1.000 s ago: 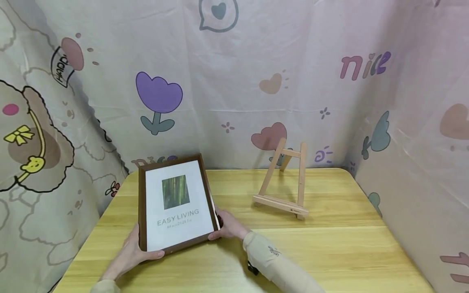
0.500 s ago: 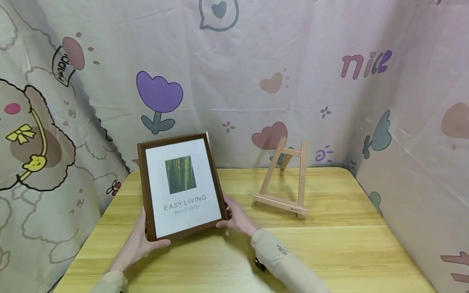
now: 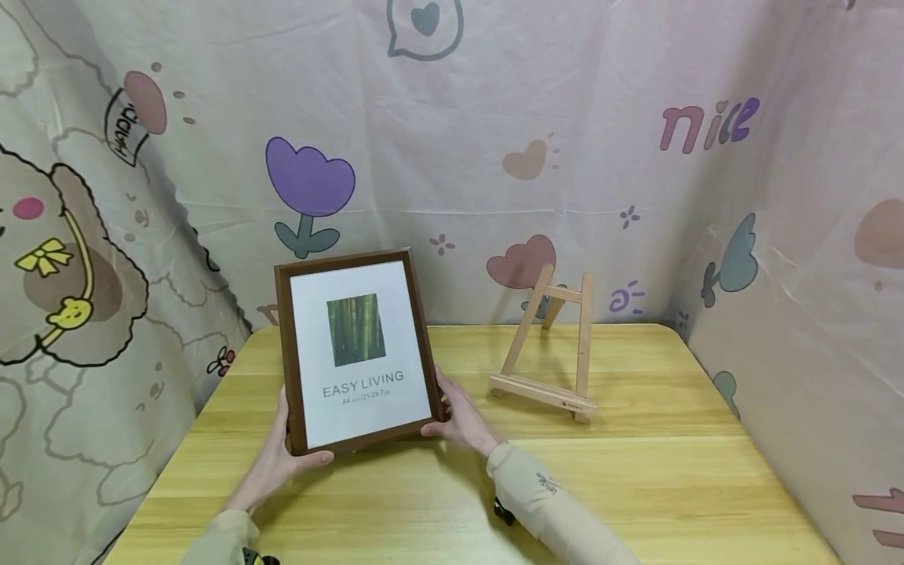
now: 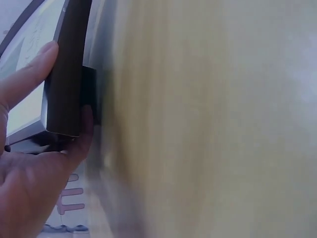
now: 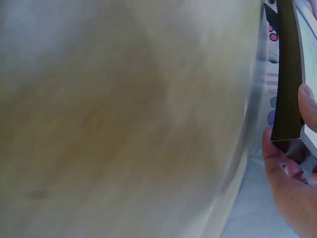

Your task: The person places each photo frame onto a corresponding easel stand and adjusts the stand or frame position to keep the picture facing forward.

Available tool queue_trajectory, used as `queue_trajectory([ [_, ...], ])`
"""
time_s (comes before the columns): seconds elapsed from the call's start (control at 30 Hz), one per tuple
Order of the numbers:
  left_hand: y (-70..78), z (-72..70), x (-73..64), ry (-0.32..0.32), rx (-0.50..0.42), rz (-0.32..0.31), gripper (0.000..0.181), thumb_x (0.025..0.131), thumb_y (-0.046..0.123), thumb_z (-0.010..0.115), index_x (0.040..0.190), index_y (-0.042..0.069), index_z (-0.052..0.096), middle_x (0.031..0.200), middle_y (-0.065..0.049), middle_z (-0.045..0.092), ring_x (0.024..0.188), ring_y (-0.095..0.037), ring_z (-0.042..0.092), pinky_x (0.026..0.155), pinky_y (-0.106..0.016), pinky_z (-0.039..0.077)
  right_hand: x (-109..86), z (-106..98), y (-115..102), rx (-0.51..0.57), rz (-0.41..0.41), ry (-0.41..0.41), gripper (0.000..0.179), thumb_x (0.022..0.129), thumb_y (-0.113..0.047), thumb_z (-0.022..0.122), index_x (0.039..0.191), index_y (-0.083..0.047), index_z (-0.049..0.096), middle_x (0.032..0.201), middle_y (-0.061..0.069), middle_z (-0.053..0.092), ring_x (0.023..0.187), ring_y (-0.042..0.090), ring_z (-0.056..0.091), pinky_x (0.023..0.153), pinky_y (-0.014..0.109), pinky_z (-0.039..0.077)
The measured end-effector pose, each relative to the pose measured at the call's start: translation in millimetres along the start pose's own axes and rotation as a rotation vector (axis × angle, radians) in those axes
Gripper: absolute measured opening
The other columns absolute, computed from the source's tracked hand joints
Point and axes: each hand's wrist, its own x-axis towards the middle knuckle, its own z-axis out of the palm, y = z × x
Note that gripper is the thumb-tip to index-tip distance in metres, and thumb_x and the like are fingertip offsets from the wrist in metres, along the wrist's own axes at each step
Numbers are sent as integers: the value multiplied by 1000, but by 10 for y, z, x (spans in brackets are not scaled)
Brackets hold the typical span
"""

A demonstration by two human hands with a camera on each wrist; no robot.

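A brown picture frame (image 3: 362, 361) with a white "EASY LIVING" insert and a small bamboo picture leans back over the left half of the table. My left hand (image 3: 271, 463) grips its lower left corner, thumb on the front bottom edge and fingers behind; the left wrist view shows the thumb (image 4: 37, 69) on the front. At the lower right corner, my right hand (image 3: 462, 420) holds the frame the same way, its fingers partly hidden behind the back. To the right stands a small wooden easel (image 3: 544, 341), apart from both hands.
The wooden table (image 3: 671, 471) reaches to a printed cloth backdrop (image 3: 600, 118) behind and at both sides. The easel's front ledge (image 3: 544, 394) lies just right of my right hand.
Both hands have raised the picture frame and tilted it more upright, moving it slightly right and away from me. The easel has stayed in place.
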Motion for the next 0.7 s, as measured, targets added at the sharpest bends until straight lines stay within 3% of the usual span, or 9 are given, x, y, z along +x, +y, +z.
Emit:
queue_trajectory([
  [0.33,-20,65,-19,-18,33,-34,141,78,18,87,154,29,-32,165,-15,-29,151,-54,-13,112,-81,8,-4,-8,49,-18,26,7,115,76,-16,87,163,-20,13,137,17,54,105,24,62,94,44,57],
  [0.47,-4,84,6,-22,43,-46,141,79,22,87,152,32,-33,165,-16,-27,151,-56,-5,114,-78,14,-28,-32,61,-9,36,7,115,76,-17,86,164,-22,12,144,19,50,107,26,62,97,47,56],
  [0.7,63,144,30,-14,89,-35,142,77,25,88,154,27,-31,167,-20,-22,150,-58,3,115,-74,20,-77,-97,95,10,56,11,114,76,-16,86,163,-21,12,154,21,43,112,30,62,101,52,54],
])
